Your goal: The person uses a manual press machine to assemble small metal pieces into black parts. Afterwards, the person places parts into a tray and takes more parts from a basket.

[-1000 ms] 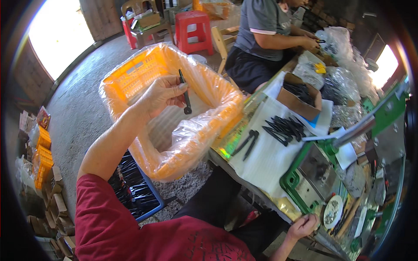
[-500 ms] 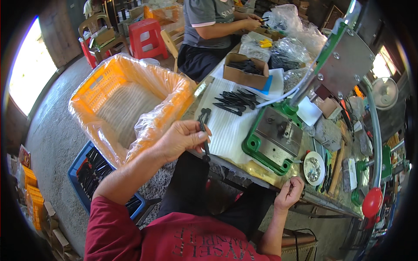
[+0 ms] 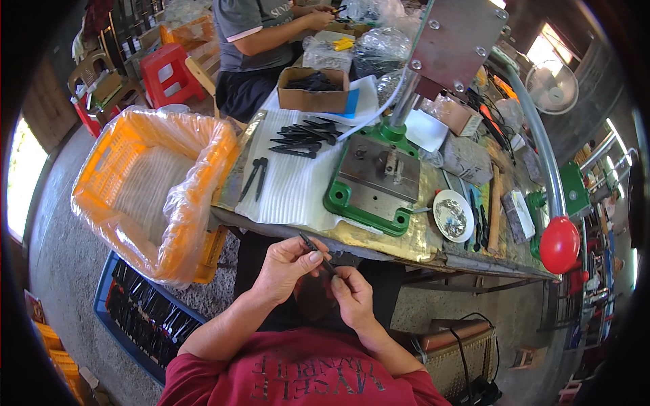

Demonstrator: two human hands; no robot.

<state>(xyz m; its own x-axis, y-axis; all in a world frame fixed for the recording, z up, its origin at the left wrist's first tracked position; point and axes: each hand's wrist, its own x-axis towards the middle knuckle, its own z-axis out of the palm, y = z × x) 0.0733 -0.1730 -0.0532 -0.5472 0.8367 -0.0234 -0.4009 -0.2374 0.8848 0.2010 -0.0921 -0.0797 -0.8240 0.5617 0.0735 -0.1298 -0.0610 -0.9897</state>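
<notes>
A slim black tapered piece (image 3: pixel 317 252) is held between both my hands above my lap, just in front of the table edge. My left hand (image 3: pixel 288 267) pinches its upper part between thumb and fingers. At its lower end, my right hand (image 3: pixel 353 294) grips it with thumb and fingertips. On the white foam sheet (image 3: pixel 288 193) lies a heap of similar black pieces (image 3: pixel 305 139), with two more pieces (image 3: pixel 254 179) side by side to its left. Right of the sheet stands a green-based hand press (image 3: pixel 371 179) with a steel plate and a red ball on its lever.
A plastic-lined orange crate (image 3: pixel 101 183) stands at left, above a blue bin (image 3: pixel 101 291) of black parts. A cardboard box (image 3: pixel 313 101) of black pieces sits farther back, near a co-worker (image 3: pixel 254 47). A white dish (image 3: pixel 453 215) and the red lever ball (image 3: pixel 560 245) are at right.
My right hand has come from the table's right side to join my left on the black piece. My left hand has drawn back toward me. Two pieces now lie left of the heap.
</notes>
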